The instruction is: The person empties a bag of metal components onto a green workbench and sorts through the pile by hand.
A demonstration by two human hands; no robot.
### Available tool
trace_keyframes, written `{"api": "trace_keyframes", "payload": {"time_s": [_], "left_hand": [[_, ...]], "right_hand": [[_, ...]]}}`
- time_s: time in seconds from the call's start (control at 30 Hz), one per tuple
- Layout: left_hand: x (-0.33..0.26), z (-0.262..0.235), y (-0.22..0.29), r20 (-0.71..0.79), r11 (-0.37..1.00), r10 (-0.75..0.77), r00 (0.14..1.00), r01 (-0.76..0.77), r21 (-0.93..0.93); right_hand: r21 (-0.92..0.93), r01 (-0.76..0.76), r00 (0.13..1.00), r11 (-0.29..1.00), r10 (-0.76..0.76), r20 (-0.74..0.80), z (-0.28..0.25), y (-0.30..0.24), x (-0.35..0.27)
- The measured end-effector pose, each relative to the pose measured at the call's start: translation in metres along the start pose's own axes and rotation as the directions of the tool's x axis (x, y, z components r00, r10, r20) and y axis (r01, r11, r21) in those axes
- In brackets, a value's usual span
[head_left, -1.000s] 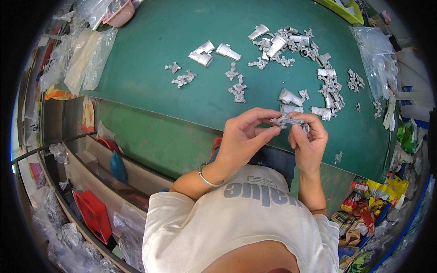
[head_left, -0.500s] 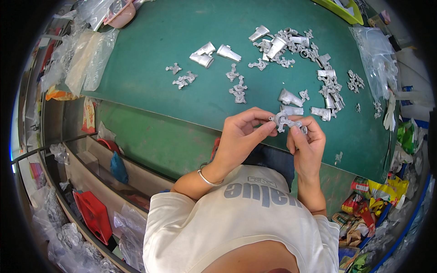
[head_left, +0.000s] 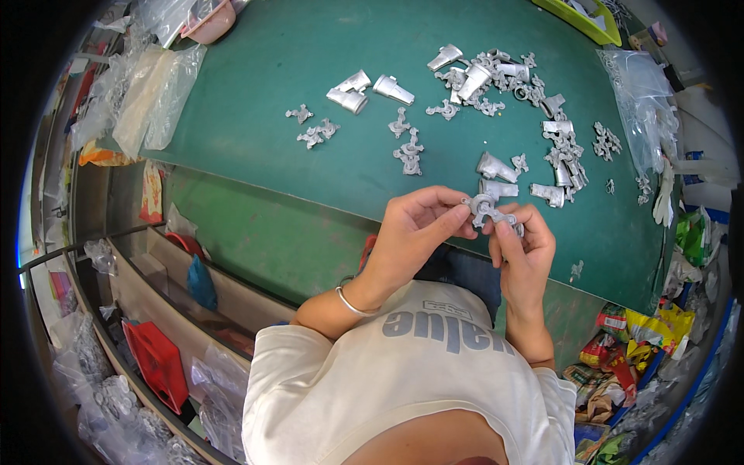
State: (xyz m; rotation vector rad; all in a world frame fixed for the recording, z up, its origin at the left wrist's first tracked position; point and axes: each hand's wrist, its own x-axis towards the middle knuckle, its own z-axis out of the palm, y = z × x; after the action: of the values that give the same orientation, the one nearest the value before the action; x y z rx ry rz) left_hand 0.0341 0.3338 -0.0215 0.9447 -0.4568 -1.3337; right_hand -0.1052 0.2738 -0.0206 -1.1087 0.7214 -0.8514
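Note:
Over the front edge of the green table, my two hands meet on a small grey metal casting (head_left: pixel 483 206) with a ring-shaped middle and stubby lobes. My left hand (head_left: pixel 426 229) pinches its left side between thumb and fingers. At its right end, the thumb and fingers of my right hand (head_left: pixel 524 246) grip it; whether this end is a second, joined piece I cannot tell. Just beyond my fingers lie silvery tubular castings (head_left: pixel 497 188), another tapered tube casting (head_left: pixel 496 167) and a small lobed casting (head_left: pixel 520 163).
A pile of mixed castings (head_left: pixel 474 80) spreads at the far right, with more down the right side (head_left: pixel 564 151). Small castings (head_left: pixel 407 151) and tube castings (head_left: pixel 348 99) lie left of it. Plastic bags (head_left: pixel 159 101) hang over the left edge; a yellow-green bin (head_left: pixel 589 23) stands far right.
Both hands stay in nearly the same place with the casting between them. The casting has turned slightly, and its right end shows a little more between my right fingers.

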Motion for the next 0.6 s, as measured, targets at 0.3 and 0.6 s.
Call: {"api": "trace_keyframes", "payload": {"time_s": [0.3,0.6], "left_hand": [[-0.003,0.001,0.005,0.110,0.986,-0.122,0.986,0.133,-0.097],[0.002,0.007,-0.009,0.035,0.991,0.011,0.999,-0.006,-0.133]], "right_hand": [[0.026,-0.024,0.996,0.999,0.022,0.083,0.002,-0.008,-0.018],[-0.505,0.187,0.982,0.843,-0.142,0.128,0.007,0.008,-0.011]]}}
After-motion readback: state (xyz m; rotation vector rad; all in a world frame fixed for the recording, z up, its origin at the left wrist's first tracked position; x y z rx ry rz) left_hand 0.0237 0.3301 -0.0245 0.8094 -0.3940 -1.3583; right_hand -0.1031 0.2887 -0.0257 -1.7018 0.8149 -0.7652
